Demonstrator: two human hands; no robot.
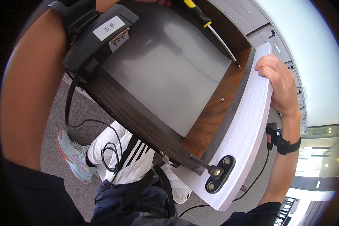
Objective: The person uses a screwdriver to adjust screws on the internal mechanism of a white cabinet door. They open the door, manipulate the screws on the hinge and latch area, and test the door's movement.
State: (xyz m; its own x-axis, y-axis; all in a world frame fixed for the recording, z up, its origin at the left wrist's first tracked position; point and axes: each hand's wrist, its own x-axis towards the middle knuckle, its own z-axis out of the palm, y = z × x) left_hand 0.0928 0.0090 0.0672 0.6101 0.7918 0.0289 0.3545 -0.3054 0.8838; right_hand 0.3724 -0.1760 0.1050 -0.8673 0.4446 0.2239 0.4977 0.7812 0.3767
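My right hand (278, 81) grips the pale wood-grain front panel (246, 124) of a dark drawer. A black fitting (220, 174) with a rod is screwed to that panel near its lower end. Inside the drawer lie a grey translucent sheet (165, 86) and a small metal fitting (222, 100). A black-and-yellow screwdriver (218, 34) slants over the sheet, its tip at a fitting by the front panel. My left hand (162, 2) is mostly out of frame at the top, fingertips near the screwdriver's handle; its grip is unclear. A black wrist device (96, 39) hides part of that side.
Grey cabinets (245, 11) with handles and locks line the white wall (316, 64). Black cables (87, 121) hang from both wrist devices. Below are my legs, a sneaker (73, 156) and grey carpet (54, 180). A glazed area (316, 154) shows at the right.
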